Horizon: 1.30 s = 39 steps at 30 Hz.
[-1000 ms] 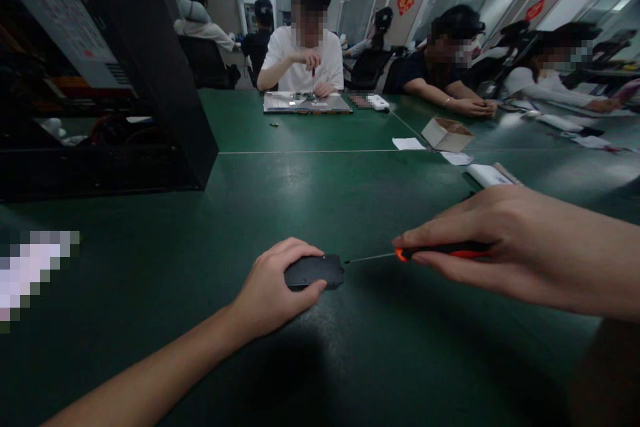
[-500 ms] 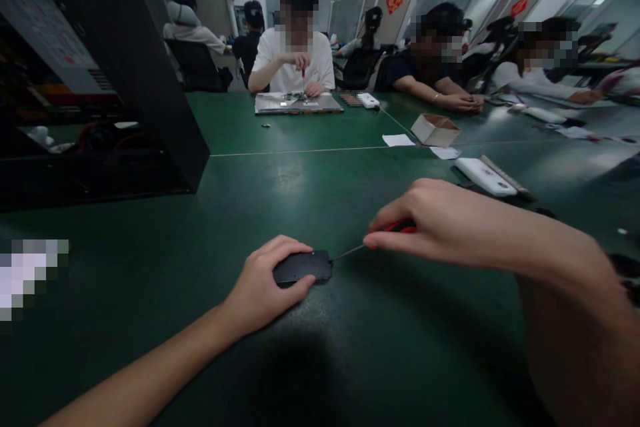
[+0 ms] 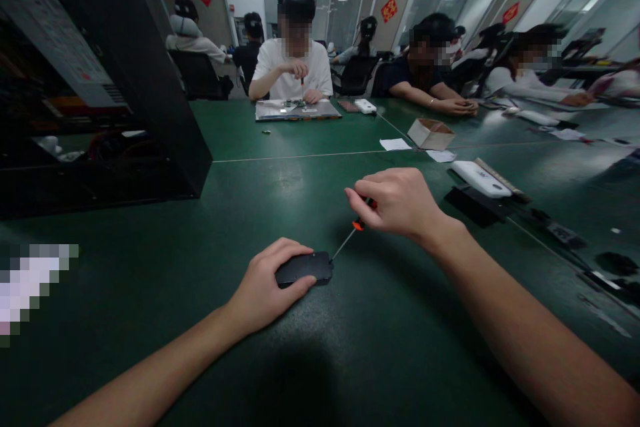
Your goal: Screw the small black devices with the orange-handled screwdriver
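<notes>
Flat on the green table (image 3: pixel 240 340) lies a small black rectangular case (image 3: pixel 305 269). My left hand (image 3: pixel 265 280) is closed around it, fingers along the far edge and thumb on the near edge. My right hand (image 3: pixel 395 203) grips a screwdriver (image 3: pixel 358 223) with a red and black handle and a thin metal shaft. The shaft slants down to the left, and its tip meets the right end of the black case, by a small notch. Whether the tip sits inside the notch I cannot tell.
A large black computer case (image 3: pixel 165 120) stands at the left. Across the table a co-worker (image 3: pixel 295 60) works over a flat panel (image 3: pixel 320 111). An open cardboard box (image 3: pixel 431 134), papers (image 3: pixel 395 145) and a white device (image 3: pixel 481 178) lie toward the right, with cables beyond.
My right hand has swung up and to the left, so the screwdriver stands more steeply. Its tip stays at the case's right end. My left hand keeps its hold.
</notes>
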Tool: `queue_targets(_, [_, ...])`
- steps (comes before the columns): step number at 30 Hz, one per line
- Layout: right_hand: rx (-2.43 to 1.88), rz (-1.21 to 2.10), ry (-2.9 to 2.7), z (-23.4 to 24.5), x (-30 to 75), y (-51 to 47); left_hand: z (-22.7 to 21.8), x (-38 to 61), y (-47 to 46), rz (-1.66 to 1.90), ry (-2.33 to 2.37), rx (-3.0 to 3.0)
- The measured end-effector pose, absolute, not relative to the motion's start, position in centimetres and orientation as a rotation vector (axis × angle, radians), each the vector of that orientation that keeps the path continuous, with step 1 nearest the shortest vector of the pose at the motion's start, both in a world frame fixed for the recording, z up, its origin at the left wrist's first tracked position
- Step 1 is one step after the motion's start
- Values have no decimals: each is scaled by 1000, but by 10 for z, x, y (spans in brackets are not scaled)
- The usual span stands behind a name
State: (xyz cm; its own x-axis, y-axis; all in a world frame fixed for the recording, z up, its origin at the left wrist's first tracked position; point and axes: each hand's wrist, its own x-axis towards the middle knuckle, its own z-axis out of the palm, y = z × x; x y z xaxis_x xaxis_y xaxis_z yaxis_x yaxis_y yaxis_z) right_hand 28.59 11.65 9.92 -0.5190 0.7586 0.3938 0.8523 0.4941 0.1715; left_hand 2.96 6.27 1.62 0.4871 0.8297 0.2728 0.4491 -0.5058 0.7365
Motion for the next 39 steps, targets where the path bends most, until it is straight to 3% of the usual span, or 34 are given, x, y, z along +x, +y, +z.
queue_targets(5, [-1280,-406,-2483,70,298,131,15,28,62,852,1039,2147])
queue_targets(12, [-1266,7,-2636,19,306,129,16,29,61,835,1046,2122])
queue_targets(21, [-1291,151,-2592,6,307,88,12,27,62,840,1044,2107])
queue_targets(30, [-785,-164,-2566,-2,306,89,12,27,62,835,1062,2094])
queue_targets(39, [-949,-302,-2515,3,324,96,17,18,73,720,1121,2014])
